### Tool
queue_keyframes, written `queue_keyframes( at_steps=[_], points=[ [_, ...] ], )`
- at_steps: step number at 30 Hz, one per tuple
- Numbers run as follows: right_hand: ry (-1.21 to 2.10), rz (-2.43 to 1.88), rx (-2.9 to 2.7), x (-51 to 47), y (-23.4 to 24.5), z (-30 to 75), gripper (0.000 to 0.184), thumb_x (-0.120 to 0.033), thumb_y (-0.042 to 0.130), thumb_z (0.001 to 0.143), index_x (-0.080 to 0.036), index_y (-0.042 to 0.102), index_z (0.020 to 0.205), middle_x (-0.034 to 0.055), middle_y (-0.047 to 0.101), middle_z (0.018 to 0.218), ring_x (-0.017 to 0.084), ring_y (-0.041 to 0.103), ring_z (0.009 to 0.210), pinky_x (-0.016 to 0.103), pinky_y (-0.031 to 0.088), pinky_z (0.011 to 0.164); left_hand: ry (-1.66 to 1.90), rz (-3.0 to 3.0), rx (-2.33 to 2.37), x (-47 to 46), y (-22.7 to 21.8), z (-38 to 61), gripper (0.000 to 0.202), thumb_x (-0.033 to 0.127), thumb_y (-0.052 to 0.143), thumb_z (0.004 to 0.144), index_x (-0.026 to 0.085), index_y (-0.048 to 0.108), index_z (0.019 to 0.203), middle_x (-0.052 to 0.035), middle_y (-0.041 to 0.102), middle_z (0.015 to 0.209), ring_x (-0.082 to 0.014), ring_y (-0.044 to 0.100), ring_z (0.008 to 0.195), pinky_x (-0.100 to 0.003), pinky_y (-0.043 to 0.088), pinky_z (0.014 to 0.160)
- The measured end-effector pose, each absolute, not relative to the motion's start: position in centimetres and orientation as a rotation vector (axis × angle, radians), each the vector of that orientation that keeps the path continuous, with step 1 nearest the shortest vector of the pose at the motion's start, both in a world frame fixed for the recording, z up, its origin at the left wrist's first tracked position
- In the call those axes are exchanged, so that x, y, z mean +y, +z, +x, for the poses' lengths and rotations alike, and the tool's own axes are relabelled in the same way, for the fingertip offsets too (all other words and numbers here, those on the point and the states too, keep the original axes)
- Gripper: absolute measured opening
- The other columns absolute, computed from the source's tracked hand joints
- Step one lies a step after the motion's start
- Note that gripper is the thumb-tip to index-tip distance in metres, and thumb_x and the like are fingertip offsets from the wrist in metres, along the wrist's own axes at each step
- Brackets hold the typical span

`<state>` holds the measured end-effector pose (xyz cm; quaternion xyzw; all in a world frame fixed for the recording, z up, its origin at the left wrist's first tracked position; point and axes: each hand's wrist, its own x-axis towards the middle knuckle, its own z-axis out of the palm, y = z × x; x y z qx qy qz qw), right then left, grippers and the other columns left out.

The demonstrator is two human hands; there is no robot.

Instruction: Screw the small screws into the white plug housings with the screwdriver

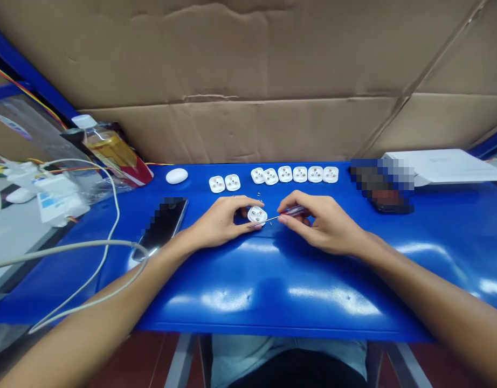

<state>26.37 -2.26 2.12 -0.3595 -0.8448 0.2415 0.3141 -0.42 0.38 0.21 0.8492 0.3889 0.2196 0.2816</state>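
Note:
My left hand (220,222) grips a small white plastic piece (257,214) with rounded corners and metal contacts, thumb and forefinger on its edges. In my right hand (321,221) is a screwdriver (294,211), pinched by its reddish clear handle. Its thin shaft points left and crosses the front of the white piece, with the tip near my left thumb. Whether the tip touches a screw, I cannot tell. Several tiny screws (259,194) lie on the blue table just behind and beside the piece.
Similar white pieces (300,174) stand in a row along the back of the blue table (248,291). A white oval object (177,175), a phone (163,223) and a drink bottle (115,153) are at left, with loose white cables (115,215). A dark phone-like object (388,196) and white box (442,166) lie at right.

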Motion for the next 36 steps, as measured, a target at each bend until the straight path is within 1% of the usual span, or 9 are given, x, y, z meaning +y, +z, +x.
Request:
queue_keyframes(
  at_steps=[4,9,14,21,23,25,29,32,36],
  points=[
    [0.666,-1.017,-1.947,-2.1,2.4,26.5,0.011,-0.032,0.072,0.093,-0.022,0.066,0.094,0.0015,0.071,0.086,0.017,0.066,0.071,0.029,0.052,0.062,0.597,2.289,1.058,0.1,0.5,-0.4,0.048,0.052,0.072,0.093,0.026,0.071,0.133,-0.0053,0.075,0.125,-0.0238,0.07,0.103,-0.034,0.056,0.09],
    [0.701,-1.108,-1.952,-1.8,2.5,26.8,0.01,-0.03,0.068,0.094,-0.021,0.066,0.089,-0.0018,0.064,0.074,0.013,0.054,0.06,0.027,0.043,0.055,0.594,2.303,1.062,0.2,0.6,-0.4,0.052,0.05,0.074,0.091,0.026,0.068,0.137,-0.0048,0.075,0.124,-0.0221,0.07,0.098,-0.033,0.055,0.088],
    [0.7,-1.117,-1.968,-1.8,2.2,26.8,0.009,-0.029,0.068,0.093,-0.021,0.065,0.089,0.0001,0.068,0.079,0.016,0.059,0.067,0.029,0.044,0.059,0.616,2.317,1.086,0.2,0.8,-0.3,0.049,0.05,0.072,0.092,0.025,0.069,0.135,-0.0054,0.075,0.122,-0.0216,0.069,0.097,-0.033,0.056,0.088],
    [0.679,-1.128,-1.963,-1.7,2.4,26.8,0.008,-0.028,0.067,0.094,-0.021,0.066,0.089,0.0012,0.068,0.082,0.016,0.06,0.071,0.03,0.045,0.062,0.796,2.319,1.205,0.2,1.3,0.0,0.039,0.05,0.068,0.095,0.024,0.07,0.125,-0.0067,0.072,0.126,-0.0235,0.068,0.106,-0.036,0.056,0.09],
    [0.654,-1.122,-1.938,-1.7,2.4,26.8,0.009,-0.03,0.066,0.096,-0.022,0.065,0.091,0.001,0.067,0.084,0.016,0.06,0.07,0.03,0.045,0.064,0.82,2.314,1.179,0.2,1.3,0.0,0.037,0.048,0.07,0.094,0.023,0.07,0.122,-0.007,0.072,0.125,-0.0247,0.067,0.111,-0.037,0.056,0.094],
    [0.67,-1.117,-1.918,-1.6,2.2,26.7,0.01,-0.032,0.065,0.098,-0.022,0.065,0.097,0.0016,0.068,0.09,0.016,0.06,0.072,0.03,0.046,0.065,0.812,2.316,1.134,0.1,1.3,0.0,0.034,0.046,0.071,0.094,0.024,0.07,0.119,-0.007,0.072,0.129,-0.0257,0.066,0.119,-0.04,0.054,0.103],
    [0.734,-1.114,-1.94,-1.1,1.5,26.7,0.015,-0.035,0.059,0.102,-0.023,0.063,0.109,0.0054,0.069,0.105,0.016,0.061,0.073,0.031,0.048,0.066,0.714,2.337,1.111,0.0,1.2,0.0,0.035,0.049,0.07,0.094,0.026,0.075,0.119,-0.0064,0.067,0.142,-0.0287,0.061,0.132,-0.047,0.042,0.12],
    [0.741,-1.122,-1.947,-0.9,1.1,26.7,0.017,-0.036,0.057,0.103,-0.023,0.063,0.111,0.0063,0.069,0.11,0.015,0.061,0.072,0.032,0.049,0.067,0.676,2.333,1.117,0.0,1.1,0.1,0.042,0.053,0.069,0.094,0.027,0.074,0.127,-0.0066,0.065,0.146,-0.0297,0.059,0.136,-0.049,0.04,0.122],
    [0.744,-1.125,-1.937,-1.0,1.1,26.6,0.017,-0.037,0.058,0.103,-0.023,0.063,0.111,0.006,0.069,0.109,0.015,0.062,0.072,0.033,0.05,0.07,0.666,2.335,1.103,0.1,0.8,0.2,0.047,0.053,0.068,0.095,0.026,0.072,0.133,-0.0071,0.064,0.148,-0.03,0.056,0.14,-0.049,0.04,0.122]
  ],
)
